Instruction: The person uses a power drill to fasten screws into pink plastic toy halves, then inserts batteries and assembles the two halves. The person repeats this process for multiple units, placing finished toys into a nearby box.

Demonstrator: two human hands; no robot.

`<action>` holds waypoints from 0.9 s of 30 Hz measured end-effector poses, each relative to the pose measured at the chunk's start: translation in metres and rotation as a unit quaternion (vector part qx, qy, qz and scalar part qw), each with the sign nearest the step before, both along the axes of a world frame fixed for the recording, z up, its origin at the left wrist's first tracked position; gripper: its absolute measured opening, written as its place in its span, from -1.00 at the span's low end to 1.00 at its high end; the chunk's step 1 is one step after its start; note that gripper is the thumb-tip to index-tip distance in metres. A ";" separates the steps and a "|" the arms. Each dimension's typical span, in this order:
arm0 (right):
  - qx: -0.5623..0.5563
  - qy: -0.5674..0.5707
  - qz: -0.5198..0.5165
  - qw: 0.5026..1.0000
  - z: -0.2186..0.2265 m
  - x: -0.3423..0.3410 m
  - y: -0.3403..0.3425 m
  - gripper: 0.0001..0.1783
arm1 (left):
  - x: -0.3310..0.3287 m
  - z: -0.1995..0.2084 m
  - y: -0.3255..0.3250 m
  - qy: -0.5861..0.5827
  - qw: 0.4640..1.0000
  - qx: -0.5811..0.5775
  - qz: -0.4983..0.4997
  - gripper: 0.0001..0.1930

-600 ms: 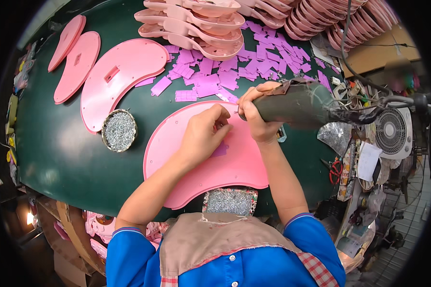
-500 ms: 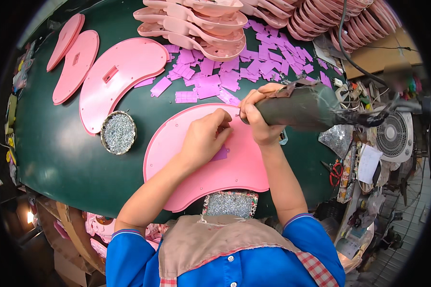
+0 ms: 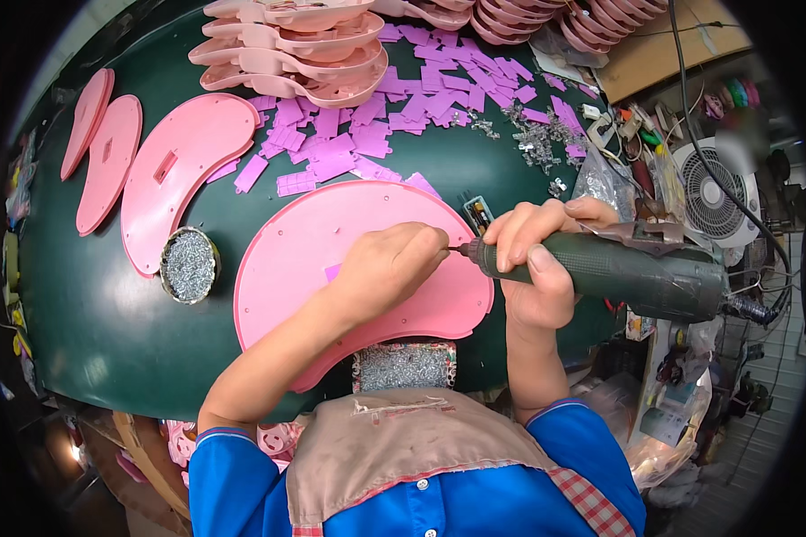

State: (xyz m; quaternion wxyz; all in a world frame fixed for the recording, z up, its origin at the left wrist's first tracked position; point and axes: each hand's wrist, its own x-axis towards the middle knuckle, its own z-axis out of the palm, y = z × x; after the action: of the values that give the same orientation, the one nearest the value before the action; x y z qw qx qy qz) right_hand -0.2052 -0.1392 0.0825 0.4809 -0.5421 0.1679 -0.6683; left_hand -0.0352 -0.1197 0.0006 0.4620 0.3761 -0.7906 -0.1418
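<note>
The driver (image 3: 636,273) has swung to our left hand (image 3: 390,268).
Our right hand (image 3: 544,300) grips it; our left curls, contents unclear, over the pink panel (image 3: 287,268); green tabletop (image 3: 98,322) stretches past its left edge.

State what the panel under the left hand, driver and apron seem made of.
Pink panel: likely moulded plastic, smooth, from its even colour and sheen. Driver: matte dark casing, probably plastic given its textured grip. Apron: seemingly woven cloth, matte, from its folds and frayed edge.
</note>
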 end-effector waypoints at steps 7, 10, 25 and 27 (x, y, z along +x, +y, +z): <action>0.001 -0.011 -0.034 0.999 0.000 -0.013 0.020 -0.46 | -0.018 -0.004 0.013 0.009 1.000 -0.019 -0.015 -0.68; -0.022 0.032 -0.032 0.999 -0.010 -0.015 0.024 -0.45 | -0.024 -0.010 0.025 0.023 0.998 -0.053 0.011 -0.64; -0.062 0.078 -0.028 0.995 -0.074 -0.017 -0.025 -0.49 | 0.126 -0.028 0.016 -0.101 0.889 0.221 0.389 -0.60; -0.037 0.075 -0.019 0.996 -0.073 -0.020 -0.024 -0.49 | 0.132 -0.036 0.014 -0.083 0.895 0.302 0.317 -0.58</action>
State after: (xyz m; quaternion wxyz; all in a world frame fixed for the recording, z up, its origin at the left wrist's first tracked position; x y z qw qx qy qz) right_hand -0.2257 -0.1628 0.0092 0.4336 -0.6046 0.1893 -0.6408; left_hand 0.0966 -0.1056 -0.0356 0.2795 0.7388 -0.5837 -0.1880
